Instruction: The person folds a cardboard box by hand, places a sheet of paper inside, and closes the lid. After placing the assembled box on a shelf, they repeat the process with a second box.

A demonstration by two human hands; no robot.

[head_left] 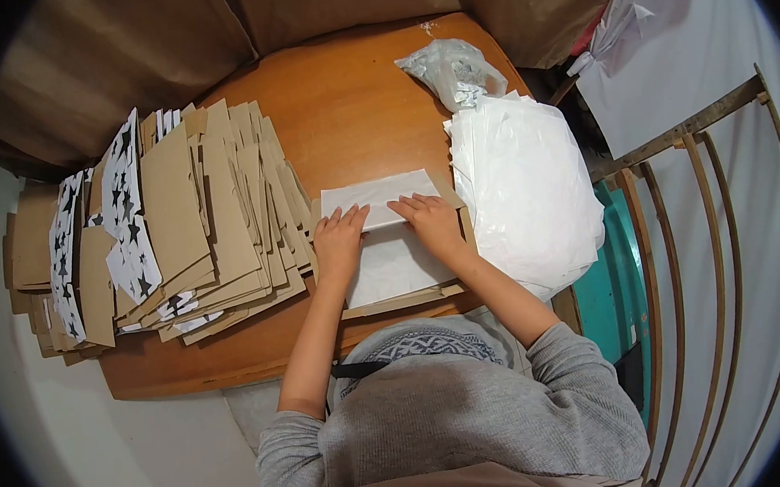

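Note:
A sheet of thin white paper lies over brown cardboard near the table's front edge. Across its far part runs a white flap or second layer. My left hand rests on the left side of this flap, fingers spread forward. On the right side, my right hand lies with its fingers flat and apart. Neither hand grips anything. Just right of the cardboard is a thick stack of white sheets.
Many folded brown cardboard pieces, some with black stars on white, are piled on the left of the wooden table. A clear plastic bag sits at the back right. Wooden slats stand right of the table.

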